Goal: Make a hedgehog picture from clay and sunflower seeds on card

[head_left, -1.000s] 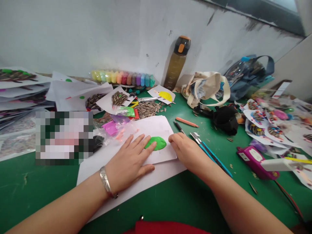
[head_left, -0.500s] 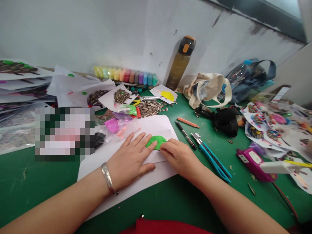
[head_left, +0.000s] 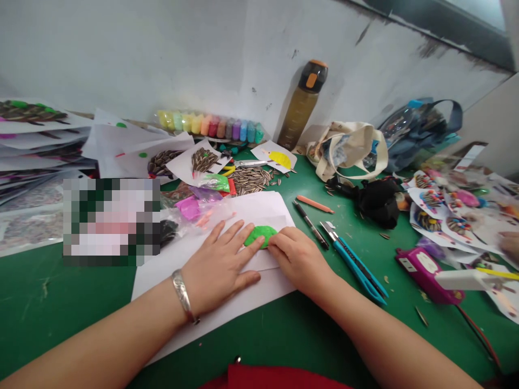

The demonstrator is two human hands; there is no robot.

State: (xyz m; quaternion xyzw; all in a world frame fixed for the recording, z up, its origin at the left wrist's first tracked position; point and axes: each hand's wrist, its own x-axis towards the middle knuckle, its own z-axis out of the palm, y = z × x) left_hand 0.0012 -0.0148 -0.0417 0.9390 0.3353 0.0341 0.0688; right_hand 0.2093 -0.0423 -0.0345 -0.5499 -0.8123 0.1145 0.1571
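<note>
A flat, half-oval patch of green modelling clay [head_left: 260,236] lies on white paper [head_left: 265,289] in front of me. My left hand [head_left: 221,267], with a silver bracelet at the wrist, rests flat on the paper with its fingers spread. Its index finger touches the left side of the clay. At the clay's right edge, the curled fingers of my right hand [head_left: 300,262] are pinched together against it; the fingertips are partly hidden. Just right of that hand lie a black pen [head_left: 311,224], an orange stick [head_left: 315,203] and a blue utility knife [head_left: 357,262].
Sunflower seeds [head_left: 252,180] are heaped behind the paper, near a card with a yellow clay shape [head_left: 279,159]. A tall bottle [head_left: 302,108] stands by the wall. Clay packs [head_left: 211,127], a cloth bag [head_left: 344,148] and a purple glue gun-like device [head_left: 427,273] surround the workspace. Another person's hand [head_left: 510,243] shows far right.
The whole view has shifted slightly. My left hand stays flat on the paper, and my right fingers remain at the clay's edge with hardly any movement.
</note>
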